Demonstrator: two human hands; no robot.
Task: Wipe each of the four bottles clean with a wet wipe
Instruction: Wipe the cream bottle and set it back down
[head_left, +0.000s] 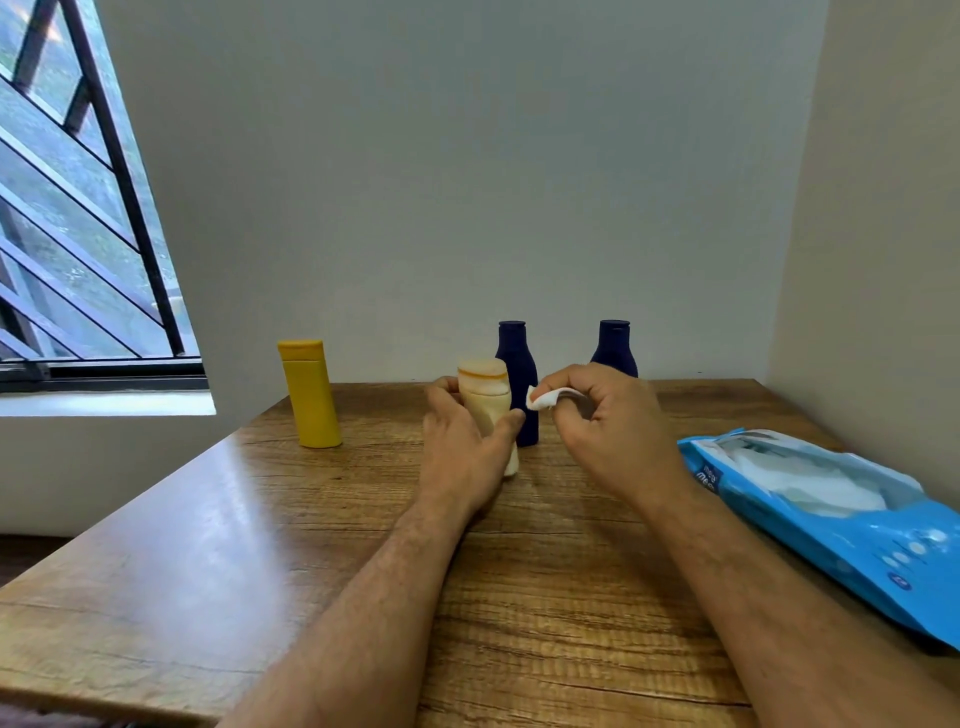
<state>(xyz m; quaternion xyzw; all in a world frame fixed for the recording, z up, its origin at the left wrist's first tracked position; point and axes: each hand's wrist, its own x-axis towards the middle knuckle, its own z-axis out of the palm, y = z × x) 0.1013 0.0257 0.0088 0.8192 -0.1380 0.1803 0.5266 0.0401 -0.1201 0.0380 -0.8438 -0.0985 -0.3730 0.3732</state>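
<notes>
Two bare forearms reach across a wooden table (218, 530) from the near edge. At the right edge lies a blue wipe pack (831, 519), its top open and white wipes showing. Farther in, the left hand (462, 457) curls around a cream bottle (485, 400), thumb and fingers wrapped about its body, the bottle upright with its base at the tabletop. Just right of it, the right hand (602, 431) pinches a small folded white wipe (545, 399) between thumb and fingertips, the other fingers curled; the wipe sits close to the cream bottle's shoulder, and contact cannot be told. Behind the cream bottle stands a navy bottle (517, 358), a second navy bottle (614, 345) rising behind the right hand. A yellow bottle (310, 395) stands apart at the left, near a barred window (78, 208).
</notes>
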